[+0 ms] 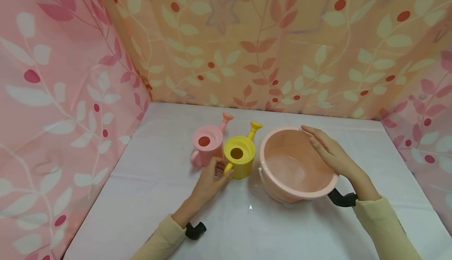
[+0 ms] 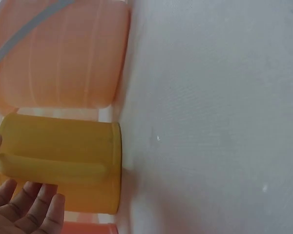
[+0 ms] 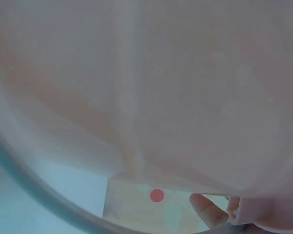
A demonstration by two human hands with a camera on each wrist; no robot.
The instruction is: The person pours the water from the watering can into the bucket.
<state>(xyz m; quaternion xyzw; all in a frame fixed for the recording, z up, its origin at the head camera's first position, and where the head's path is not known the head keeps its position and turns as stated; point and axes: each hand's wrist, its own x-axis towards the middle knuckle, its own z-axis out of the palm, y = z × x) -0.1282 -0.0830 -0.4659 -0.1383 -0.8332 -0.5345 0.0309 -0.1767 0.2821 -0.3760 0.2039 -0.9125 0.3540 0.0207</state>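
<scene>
A yellow toy watering can [image 1: 243, 169] stands upright on the white tabletop, its spout pointing away. My left hand [image 1: 209, 179] is at its handle [image 2: 53, 169]. In the left wrist view the thumb is on one side of that handle and the loosely bent fingers [image 2: 27, 207] are on the other, not closed round it. A pink watering can [image 1: 208, 142] stands close on the left, just beyond those fingers. On the right is a peach bucket [image 1: 282, 191], upright, with my right hand [image 1: 330, 154] resting on its right rim, fingers fairly straight.
A white bail handle [image 2: 27, 28] hangs down the bucket's near side. White cloth [image 1: 141, 197] covers the table. Floral curtains [image 1: 226, 56] enclose the back and both sides. Dark wrist mounts [image 1: 195, 231] sit at both wrists.
</scene>
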